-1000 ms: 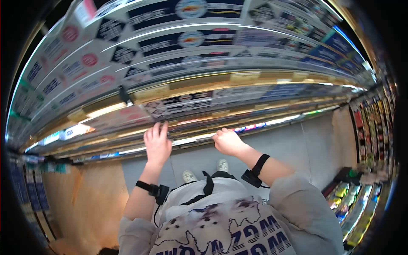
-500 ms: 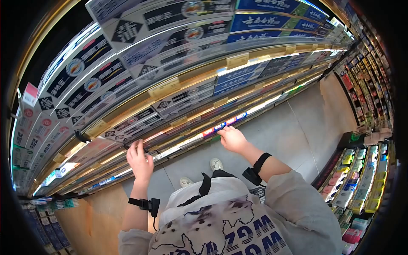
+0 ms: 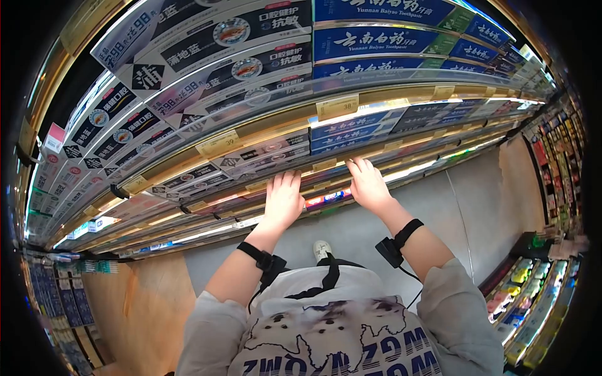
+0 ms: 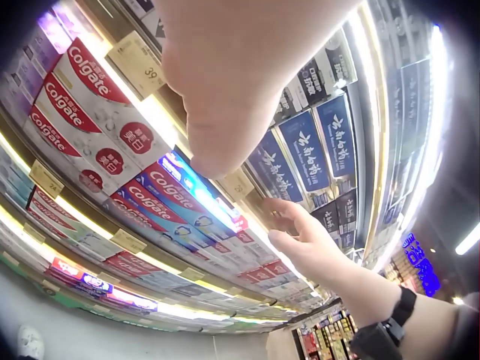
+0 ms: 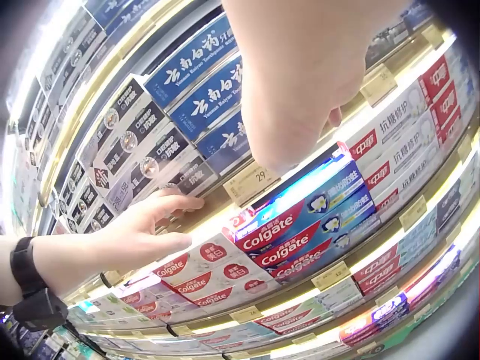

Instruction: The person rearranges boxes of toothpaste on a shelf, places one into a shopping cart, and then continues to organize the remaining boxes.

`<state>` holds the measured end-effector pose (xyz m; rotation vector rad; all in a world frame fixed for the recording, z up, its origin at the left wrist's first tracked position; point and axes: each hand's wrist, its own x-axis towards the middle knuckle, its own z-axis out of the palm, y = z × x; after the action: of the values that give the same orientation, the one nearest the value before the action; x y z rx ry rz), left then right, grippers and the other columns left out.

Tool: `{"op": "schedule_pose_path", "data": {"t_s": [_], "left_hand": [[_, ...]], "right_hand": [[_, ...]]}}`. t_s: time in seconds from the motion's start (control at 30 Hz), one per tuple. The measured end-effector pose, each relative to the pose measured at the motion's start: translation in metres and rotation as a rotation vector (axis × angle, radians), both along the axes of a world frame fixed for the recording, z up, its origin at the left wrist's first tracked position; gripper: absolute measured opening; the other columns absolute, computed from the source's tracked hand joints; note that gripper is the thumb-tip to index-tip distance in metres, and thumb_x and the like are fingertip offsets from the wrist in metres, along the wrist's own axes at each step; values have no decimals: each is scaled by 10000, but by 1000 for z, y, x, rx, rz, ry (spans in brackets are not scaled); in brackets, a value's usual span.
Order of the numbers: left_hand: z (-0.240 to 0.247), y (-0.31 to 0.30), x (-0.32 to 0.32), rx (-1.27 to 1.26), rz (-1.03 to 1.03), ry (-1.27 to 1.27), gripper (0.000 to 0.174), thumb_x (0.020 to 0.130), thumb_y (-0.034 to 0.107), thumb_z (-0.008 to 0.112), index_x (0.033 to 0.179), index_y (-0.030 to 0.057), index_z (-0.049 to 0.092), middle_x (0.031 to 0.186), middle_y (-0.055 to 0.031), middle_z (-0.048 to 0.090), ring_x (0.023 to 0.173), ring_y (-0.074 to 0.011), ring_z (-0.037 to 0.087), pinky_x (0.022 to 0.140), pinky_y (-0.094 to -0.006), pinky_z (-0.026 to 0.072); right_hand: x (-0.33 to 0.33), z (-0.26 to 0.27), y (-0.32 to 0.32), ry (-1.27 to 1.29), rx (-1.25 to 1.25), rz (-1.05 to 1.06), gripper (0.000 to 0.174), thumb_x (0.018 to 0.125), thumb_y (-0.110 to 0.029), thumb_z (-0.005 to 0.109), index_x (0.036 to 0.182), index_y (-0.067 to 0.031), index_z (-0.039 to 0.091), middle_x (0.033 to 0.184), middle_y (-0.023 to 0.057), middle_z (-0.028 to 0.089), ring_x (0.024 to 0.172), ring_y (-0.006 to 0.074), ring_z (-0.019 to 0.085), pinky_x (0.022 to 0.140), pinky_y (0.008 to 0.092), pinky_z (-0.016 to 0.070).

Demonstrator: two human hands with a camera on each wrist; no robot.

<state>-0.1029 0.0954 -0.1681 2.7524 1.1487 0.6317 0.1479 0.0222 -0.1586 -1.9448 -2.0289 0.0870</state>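
Note:
My left hand [image 3: 285,199] rests at the edge of a shop shelf, its fingers extended over the lip beside the dark-and-white toothpaste boxes [image 5: 139,142]. A short way to the right, my right hand [image 3: 371,187] reaches to the same shelf edge with loosely bent fingers and nothing held. Above and between the hands stand stacked blue Yunnan Baiyao toothpaste boxes [image 3: 348,133]. One level below are red-and-blue Colgate boxes [image 5: 292,232] and red-and-white Colgate boxes [image 4: 82,105]. In each wrist view the wearer's own hand looms large at the top, its fingertips mostly hidden.
Price tags [image 3: 337,106] line the wooden shelf edges. A higher shelf holds more blue toothpaste boxes [image 3: 382,41] behind a clear guard. Grey floor [image 3: 433,207] lies below, with a lit display of colourful goods [image 3: 523,301] at the right.
The head view has swung and steadied. My left hand has moved right along the shelves, nearer the right hand. My right hand has risen to the shelf edge, its fingers less curled.

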Motion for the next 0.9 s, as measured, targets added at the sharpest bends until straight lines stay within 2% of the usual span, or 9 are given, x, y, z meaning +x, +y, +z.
{"op": "schedule_pose_path", "data": {"t_s": [0.23, 0.43, 0.53, 0.67, 0.73, 0.77, 0.9], "left_hand": [[-3, 0, 20, 71, 61, -20, 514, 728, 104, 666, 1229, 33, 576, 1217, -143, 561, 1137, -335, 524, 1030, -502, 390], [4, 8, 25, 43, 75, 12, 464, 703, 97, 666, 1155, 33, 583, 1142, -132, 558, 1058, -337, 535, 981, -509, 405], [5, 8, 28, 12, 83, 5, 501, 699, 129, 695, 1173, 14, 580, 1096, -133, 546, 1064, -325, 520, 1003, -491, 388], [-1, 3, 30, 12, 98, -94, 490, 702, 87, 662, 1175, 13, 559, 1147, -159, 545, 1077, -351, 523, 982, -515, 401], [-7, -1, 29, -10, 107, -123, 497, 703, 84, 662, 1183, 11, 557, 1165, -163, 544, 1090, -355, 519, 992, -517, 397], [-7, 0, 29, -8, 99, -152, 504, 703, 82, 662, 1191, 10, 556, 1182, -168, 544, 1103, -358, 516, 1001, -519, 393], [-9, -7, 31, 15, 125, -157, 535, 698, 68, 668, 1215, 12, 545, 1233, -184, 545, 1158, -361, 509, 1041, -516, 378]], "right_hand": [[9, 0, 10, 19, 28, 44, 549, 780, -43, 617, 1319, -25, 511, 1312, 151, 507, 1184, 333, 520, 951, 460, 466], [-1, -2, 13, 0, 7, -12, 538, 780, -50, 618, 1308, -32, 516, 1307, 175, 499, 1183, 350, 515, 958, 469, 464], [-3, 1, 15, -29, -20, -18, 529, 773, -48, 623, 1293, -26, 526, 1306, 181, 500, 1186, 361, 511, 958, 469, 464], [-7, 7, 17, -59, -18, 0, 520, 765, -46, 627, 1277, -35, 539, 1283, 185, 507, 1170, 367, 514, 946, 473, 467], [-16, 11, 18, 12, -8, 63, 523, 759, -42, 627, 1277, -50, 552, 1247, 181, 514, 1155, 366, 517, 933, 479, 470], [-21, 11, 22, 31, -28, 105, 554, 752, -45, 635, 1299, -94, 560, 1205, 170, 526, 1131, 361, 528, 920, 474, 475], [-40, 22, 37, -36, -34, 258, 563, 752, -77, 649, 1305, -162, 587, 1149, 140, 560, 1077, 337, 556, 885, 459, 488]]}}
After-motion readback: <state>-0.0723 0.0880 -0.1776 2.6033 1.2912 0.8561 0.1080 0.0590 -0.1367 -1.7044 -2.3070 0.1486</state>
